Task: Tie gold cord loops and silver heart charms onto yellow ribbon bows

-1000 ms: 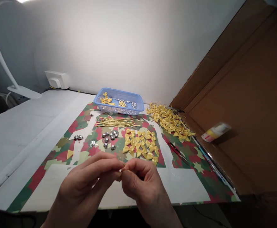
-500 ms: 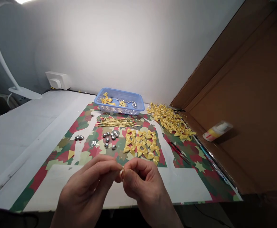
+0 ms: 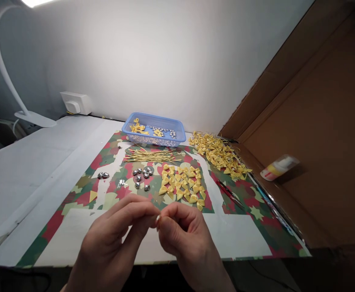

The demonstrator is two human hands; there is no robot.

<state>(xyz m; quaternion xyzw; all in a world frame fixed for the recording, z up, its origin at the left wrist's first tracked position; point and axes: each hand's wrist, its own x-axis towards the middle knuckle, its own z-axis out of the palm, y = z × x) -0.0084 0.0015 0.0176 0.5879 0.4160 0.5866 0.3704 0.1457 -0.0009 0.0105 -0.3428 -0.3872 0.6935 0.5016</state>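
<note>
- Here, low in the middle of the frame, a small pale piece [image 3: 158,217] is pinched between two sets of fingertips above the near edge of the worktop [image 3: 28,162]. Too little of it shows to tell what it is.
- The left hand [image 3: 113,243] has its grip closed on the piece from the left, thumb and forefinger together.
- The right hand [image 3: 185,237] clamps its grip on it from the right, meeting the left fingertips.
- Just above the hands, rows of yellow bows [image 3: 182,187] lie on a patterned mat [image 3: 104,154], with silver beads [image 3: 141,176] to their left.
- Higher up lie gold ties [image 3: 150,155] and a blue basket [image 3: 155,134].
- Right of centre, a heap of bows [image 3: 220,156] lies beside a cardboard sheet [image 3: 323,134] bearing a glue bottle [image 3: 279,167].
</note>
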